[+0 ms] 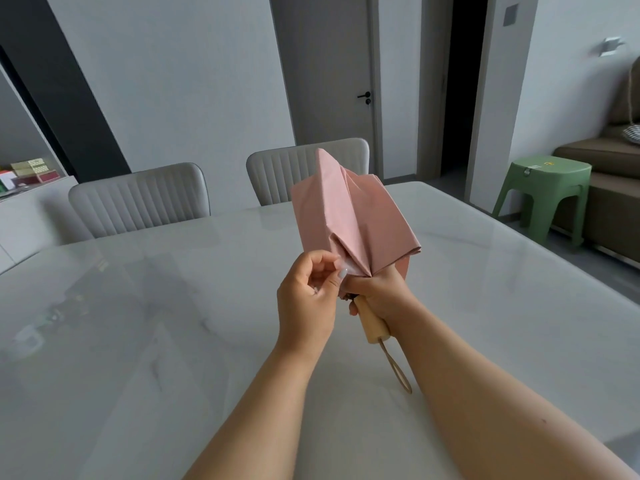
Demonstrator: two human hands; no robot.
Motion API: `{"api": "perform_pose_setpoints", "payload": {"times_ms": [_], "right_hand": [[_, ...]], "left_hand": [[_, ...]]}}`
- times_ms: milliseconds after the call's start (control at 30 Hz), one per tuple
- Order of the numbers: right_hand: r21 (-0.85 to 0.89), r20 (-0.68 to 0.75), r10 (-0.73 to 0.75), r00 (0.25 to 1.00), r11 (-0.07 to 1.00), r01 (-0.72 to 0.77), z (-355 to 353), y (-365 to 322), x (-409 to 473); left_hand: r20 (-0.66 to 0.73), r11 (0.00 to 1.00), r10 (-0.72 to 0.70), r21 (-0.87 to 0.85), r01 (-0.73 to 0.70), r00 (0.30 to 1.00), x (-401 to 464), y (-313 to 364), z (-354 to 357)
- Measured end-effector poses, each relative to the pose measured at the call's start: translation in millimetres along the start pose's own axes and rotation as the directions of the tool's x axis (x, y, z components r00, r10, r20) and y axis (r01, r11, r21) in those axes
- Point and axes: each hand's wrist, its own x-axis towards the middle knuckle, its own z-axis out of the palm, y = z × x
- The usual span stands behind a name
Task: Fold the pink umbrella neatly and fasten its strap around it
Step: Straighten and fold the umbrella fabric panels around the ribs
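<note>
Mid-fold above the counter [173, 306], the right hand [379, 292] clamped its grip around the pink umbrella [349, 216] by the wooden handle [372, 323] while the left hand [308, 296] pinched a canopy pleat, which probably needed smoothing round before strapping.

Both forearms bare, no sleeves visible. Left hand [306, 299]: pale polished thumbnail. Right hand [381, 292]: no rings visible.

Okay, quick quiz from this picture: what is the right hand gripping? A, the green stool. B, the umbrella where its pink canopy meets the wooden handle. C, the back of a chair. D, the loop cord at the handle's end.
B: the right hand is curled round the pink umbrella at the top of its wooden handle, while the loop cord hangs free below.
</note>
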Motion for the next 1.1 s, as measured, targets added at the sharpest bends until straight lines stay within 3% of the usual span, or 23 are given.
{"api": "perform_pose_setpoints", "payload": {"times_ms": [267,467,633,900,1000,1100], "right_hand": [[0.017,0.020,-0.025,0.999,1.000,0.025,-0.1,1.8,0.8],[0.022,0.026,-0.030,0.999,0.999,0.030,1.1,-0.2,0.2],[0.006,0.011,-0.024,1.000,1.000,0.024,-2.5,-1.6,-0.6],[0.027,0.011,-0.055,0.998,0.998,0.055,-0.9,-5.4,-4.2],[0.024,0.023,-0.055,0.998,0.998,0.055,0.5,-6.3,-5.0],[0.016,0.040,-0.048,0.998,0.999,0.048,1.4,-5.1,-4.2]], "left_hand": [[-0.080,0.991,0.014,0.137,-0.003,0.997,0.5,0.4,4.4],[-0.091,0.924,0.173,0.359,-0.130,0.981,4.6,-5.0,5.6],[0.060,0.948,0.170,0.261,-0.180,0.984,1.8,-12.0,-1.5],[0.045,0.946,0.225,0.230,-0.229,0.973,2.4,-0.5,5.7],[0.023,0.959,0.146,0.243,-0.147,0.989,3.1,1.1,7.6],[-0.015,0.990,-0.057,0.128,0.058,0.998,5.4,5.1,6.6]]}}
